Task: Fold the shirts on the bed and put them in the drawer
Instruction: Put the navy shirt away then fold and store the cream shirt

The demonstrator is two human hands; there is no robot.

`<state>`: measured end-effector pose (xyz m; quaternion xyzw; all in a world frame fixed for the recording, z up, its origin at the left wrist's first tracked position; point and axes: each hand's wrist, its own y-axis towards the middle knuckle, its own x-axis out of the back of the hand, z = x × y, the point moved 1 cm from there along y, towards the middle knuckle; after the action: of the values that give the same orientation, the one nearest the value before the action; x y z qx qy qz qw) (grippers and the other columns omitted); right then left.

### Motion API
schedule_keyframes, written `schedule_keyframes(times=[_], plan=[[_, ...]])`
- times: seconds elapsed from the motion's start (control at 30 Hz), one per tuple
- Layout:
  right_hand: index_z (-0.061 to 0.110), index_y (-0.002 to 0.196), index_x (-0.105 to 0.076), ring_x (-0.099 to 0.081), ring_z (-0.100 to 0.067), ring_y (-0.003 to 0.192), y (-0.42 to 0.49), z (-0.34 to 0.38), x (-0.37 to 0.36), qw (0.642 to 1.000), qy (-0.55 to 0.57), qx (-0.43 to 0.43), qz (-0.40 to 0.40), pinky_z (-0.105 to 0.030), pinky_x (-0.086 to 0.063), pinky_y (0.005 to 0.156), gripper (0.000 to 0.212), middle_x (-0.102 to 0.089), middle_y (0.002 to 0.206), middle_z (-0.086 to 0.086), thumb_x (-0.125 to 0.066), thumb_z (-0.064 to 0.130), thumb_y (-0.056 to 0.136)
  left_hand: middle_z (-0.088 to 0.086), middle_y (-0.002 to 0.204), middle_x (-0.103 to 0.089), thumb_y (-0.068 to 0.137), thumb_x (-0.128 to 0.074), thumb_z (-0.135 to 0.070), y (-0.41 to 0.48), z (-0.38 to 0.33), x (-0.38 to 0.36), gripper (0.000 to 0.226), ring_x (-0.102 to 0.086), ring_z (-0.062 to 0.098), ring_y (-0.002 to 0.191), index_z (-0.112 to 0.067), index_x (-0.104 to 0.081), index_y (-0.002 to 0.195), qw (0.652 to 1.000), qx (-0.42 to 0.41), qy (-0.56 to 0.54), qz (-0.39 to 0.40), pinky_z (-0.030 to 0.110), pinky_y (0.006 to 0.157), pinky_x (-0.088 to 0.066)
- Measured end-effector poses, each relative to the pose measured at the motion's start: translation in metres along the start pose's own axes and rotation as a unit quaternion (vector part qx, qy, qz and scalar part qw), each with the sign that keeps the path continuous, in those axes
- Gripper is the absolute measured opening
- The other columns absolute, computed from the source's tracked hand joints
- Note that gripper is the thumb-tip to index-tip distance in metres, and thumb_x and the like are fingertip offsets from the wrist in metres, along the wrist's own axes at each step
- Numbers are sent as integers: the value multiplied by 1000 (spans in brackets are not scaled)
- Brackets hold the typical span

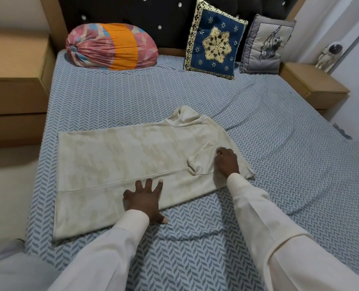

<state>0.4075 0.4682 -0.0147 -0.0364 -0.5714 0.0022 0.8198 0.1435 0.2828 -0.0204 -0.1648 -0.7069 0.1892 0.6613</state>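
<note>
A cream shirt point(132, 156) with a faint tonal camouflage pattern lies flat in the middle of the bed, its hem toward the left edge and its high collar point(184, 116) toward the pillows. One long side is turned in over the body, and the short sleeve point(201, 162) lies folded inward on top.

The left hand point(146, 199) presses on the near part of the shirt, palm down and fingers straight and spread wide, with the thumb out on the sheet. The right hand point(226, 162) rests on the shoulder area just beside the folded sleeve, with its fingers bent down onto the cloth; whether they pinch it cannot be told. Both arms wear long cream sleeves.

The bed sheet point(258, 127) is pale blue with a grey-blue herringbone print and is rippled toward the right. At the dark, button-tufted headboard point(132, 11) sit a pink, blue and orange bolster point(111, 46), a navy cushion point(215, 39) with gold embroidery and a grey cushion point(265, 45) with a floral design. A light wooden bedside cabinet point(14, 80) stands on the left and a lower one point(312, 85) on the right, which carries a small astronaut figurine point(327, 55). The walls are white.
</note>
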Motion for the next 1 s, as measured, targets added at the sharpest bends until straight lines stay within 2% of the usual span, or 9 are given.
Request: schedule_keyframes(times=[0.17,0.27,0.33,0.43,0.53,0.63,0.73,0.87,1.0], plan=[[19,130,-47,-40,-39,126,14,13,-16,986,-96,1,133,-51,-41,100,37,-41,147,-9,-41,19,94,1,153,-26,87,-41,-73,1,26,0,81,-29,32,135,-37,-15,155,996,-58,-51,-46,50,100,-36],[22,140,-37,-32,-37,134,19,13,-18,977,-147,12,155,-53,-39,102,47,-24,160,0,-42,19,93,8,119,-55,89,-41,-57,-4,58,-5,61,-52,34,101,-26,-49,142,981,-43,-32,-185,43,79,-50],[24,146,-31,-28,-37,135,22,14,-19,973,-158,-9,167,-53,-38,103,54,-19,162,2,-42,21,93,7,100,-57,86,-37,-56,-5,81,-18,60,-53,32,83,-23,-60,131,972,-44,-14,-230,38,65,-48],[18,147,-31,-28,-39,135,29,31,-13,960,-197,-51,190,-54,-38,105,58,-30,155,-5,-47,29,92,5,92,-56,90,-36,-54,-4,106,-22,56,-53,30,78,-22,-62,127,966,-48,-41,-251,35,63,-46],[14,136,-45,-37,-37,130,39,70,-11,968,-229,-57,86,-49,-39,99,49,-47,138,-10,-52,32,90,10,85,-58,91,-34,-48,11,136,-9,53,-57,32,72,-14,-66,118,965,0,-52,-258,37,60,-49],[11,124,-51,-51,-39,116,51,111,-30,987,-149,65,17,-44,-45,93,36,-57,121,-17,-54,23,91,16,101,-58,94,-39,-47,31,172,8,54,-57,35,86,-11,-59,130,972,43,-70,-221,40,67,-53],[19,132,-48,-61,-39,105,65,155,-51,979,-69,149,118,-41,-49,87,40,-63,111,-19,-56,21,92,16,128,-43,99,-43,-48,52,208,25,59,-47,36,112,-15,-34,147,976,78,-125,-158,44,89,-48],[31,152,-28,-62,-40,105,99,200,-60,966,-136,158,150,-45,-51,89,63,-62,122,-24,-51,19,94,19,134,-34,99,-49,-40,79,256,47,54,-48,41,116,-12,-36,144,969,89,-178,-146,47,97,-45],[34,144,-34,-65,-41,97,120,218,-63,961,-183,126,166,-47,-53,68,46,-62,114,-22,-42,26,99,19,153,-19,101,-47,-23,105,287,62,54,-54,41,116,-13,-28,151,977,88,-149,-129,46,96,-47]])
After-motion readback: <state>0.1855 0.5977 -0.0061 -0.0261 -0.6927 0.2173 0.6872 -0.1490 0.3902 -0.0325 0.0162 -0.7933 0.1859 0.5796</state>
